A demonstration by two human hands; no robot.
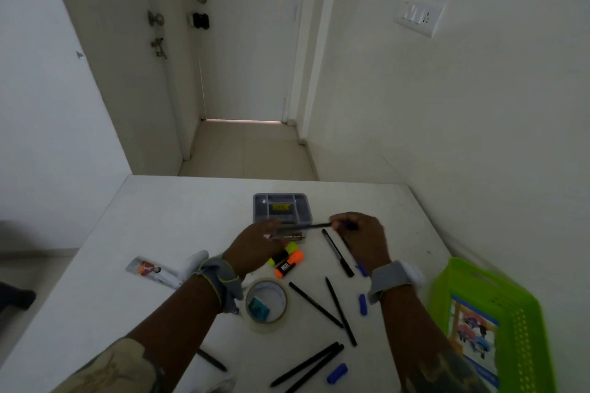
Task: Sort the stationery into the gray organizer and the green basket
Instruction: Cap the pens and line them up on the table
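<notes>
The table [166,217] has a smooth, matt white top. The gray organizer [281,208] and the green basket [498,322] look like plastic, the basket with a perforated wall. The tape roll [267,300] is clear and slightly glossy, and the wrist bands [388,281] look like gray cloth.

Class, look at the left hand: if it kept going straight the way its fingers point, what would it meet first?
Probably the gray organizer, just beyond the left hand, which holds a pen together with the right hand; depth is uncertain.

Camouflage sleeves [121,364], gray wristbands [220,277]
</notes>
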